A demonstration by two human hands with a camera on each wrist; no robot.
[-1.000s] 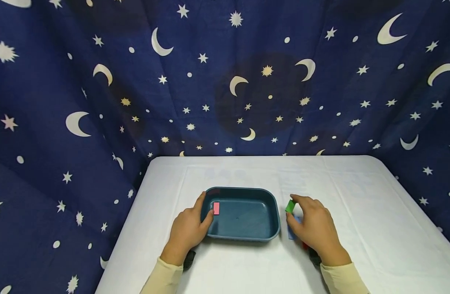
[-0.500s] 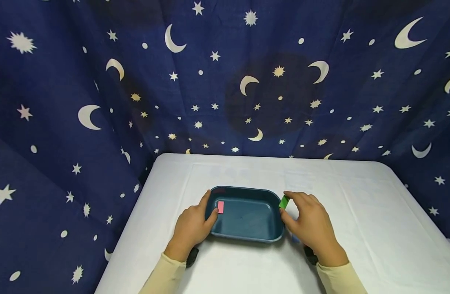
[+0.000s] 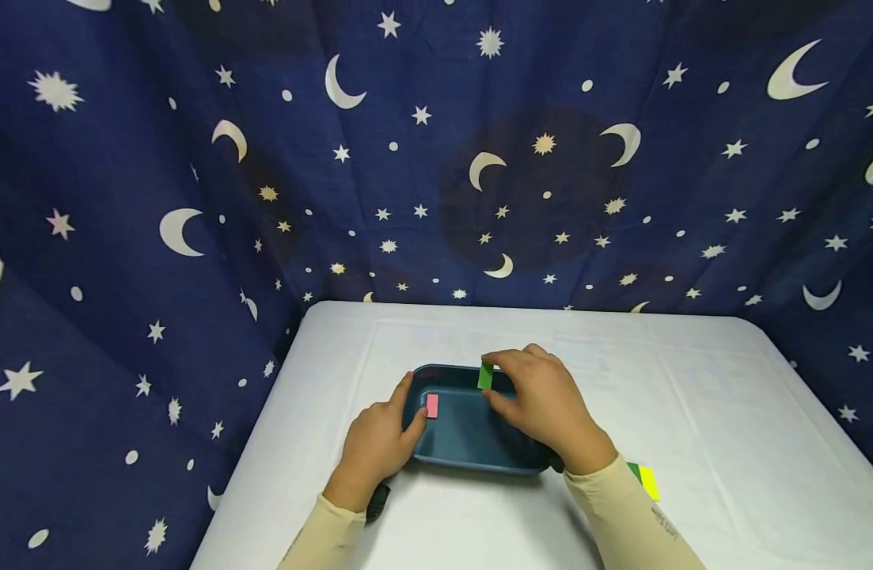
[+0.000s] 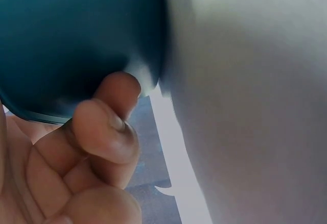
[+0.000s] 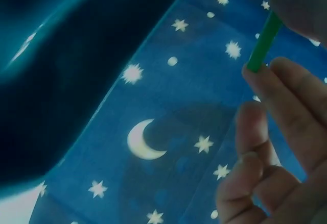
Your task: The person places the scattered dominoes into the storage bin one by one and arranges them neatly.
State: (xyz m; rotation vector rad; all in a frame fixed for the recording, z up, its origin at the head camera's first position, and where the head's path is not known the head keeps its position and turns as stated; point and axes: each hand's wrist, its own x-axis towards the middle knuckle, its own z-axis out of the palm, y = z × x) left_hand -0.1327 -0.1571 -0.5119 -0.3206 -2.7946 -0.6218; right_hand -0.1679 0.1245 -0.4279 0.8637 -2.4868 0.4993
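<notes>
A dark teal rectangular tub stands on the white table. My left hand grips its left wall, thumb at the inner side. From below, the left wrist view shows curled fingers against the tub's outside. Over the tub's right half, my right hand pinches a small flat green block between thumb and fingertips, apart from the tub. Seen nearly edge-on in the right wrist view, the green block looks thin. A small pink block is inside the tub near my left thumb.
On the table, a yellow piece and a dark green piece lie side by side, partly hidden by the right sleeve. A dark blue curtain with moons and stars hangs behind and to the left.
My right hand has carried the green block leftwards from beside the tub to above its inside. Yellow and dark green pieces now show by the sleeve. My left hand stays on the tub.
</notes>
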